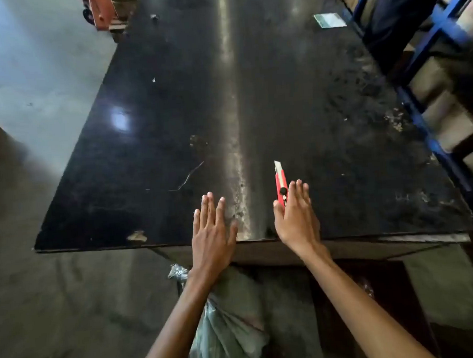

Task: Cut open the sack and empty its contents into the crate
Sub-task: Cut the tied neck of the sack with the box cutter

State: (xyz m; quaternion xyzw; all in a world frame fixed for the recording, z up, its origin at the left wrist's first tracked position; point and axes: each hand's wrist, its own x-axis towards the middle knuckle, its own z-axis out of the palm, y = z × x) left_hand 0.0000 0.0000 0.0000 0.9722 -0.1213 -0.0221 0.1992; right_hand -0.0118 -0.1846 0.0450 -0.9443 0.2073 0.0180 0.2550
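Now both hands flat and open on the counter (336, 117): left hand (212, 233) empty, right hand (297, 216) touching the red cutter (281, 184). Best gripped by the handle, blade outward. Sack (225, 337) untouched below.

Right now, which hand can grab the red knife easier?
Probably the right hand. It lies flat beside the red knife, thumb side touching the handle. The left hand rests flat on the table, further from it.
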